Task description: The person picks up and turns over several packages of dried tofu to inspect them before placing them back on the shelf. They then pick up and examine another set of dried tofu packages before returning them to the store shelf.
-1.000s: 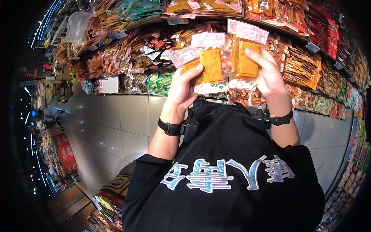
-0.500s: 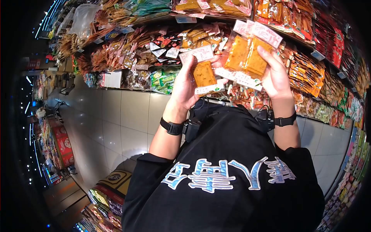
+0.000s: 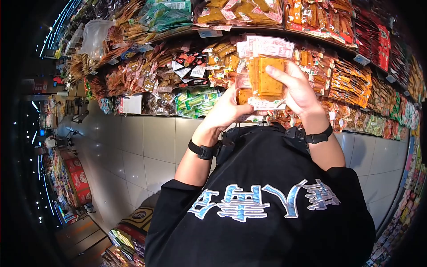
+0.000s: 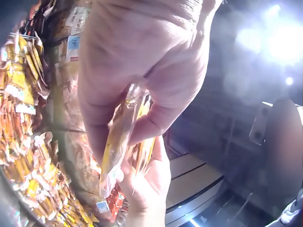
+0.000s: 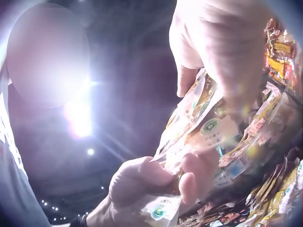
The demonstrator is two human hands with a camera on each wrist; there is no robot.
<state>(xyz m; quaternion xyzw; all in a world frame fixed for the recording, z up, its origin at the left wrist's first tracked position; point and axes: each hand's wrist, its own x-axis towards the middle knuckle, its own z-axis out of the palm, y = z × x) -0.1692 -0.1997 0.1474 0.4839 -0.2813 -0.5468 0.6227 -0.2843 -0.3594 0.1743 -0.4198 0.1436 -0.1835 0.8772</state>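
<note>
My right hand holds several clear snack packets with flat orange-yellow slabs inside, the thumb lying across the front one. Pink-and-white labels run along their top edge and a white strip along the bottom. To the left, my left hand pinches another such packet, partly hidden behind those in the right. Seen edge-on in the left wrist view, that packet sits between thumb and fingers. In the right wrist view, the left fingers are right at the lower edge of the right hand's packets.
Shelves of bagged snacks curve in front, with orange packets at right and green ones at left. A price-tag rail edges the upper shelf. Pale floor tiles lie below; a display stand stands at lower left.
Two packets stood apart in the hands at first; the right hand's group then tilted and swung left, upright again now. The left hand moved in toward it, its packet now overlapped.
</note>
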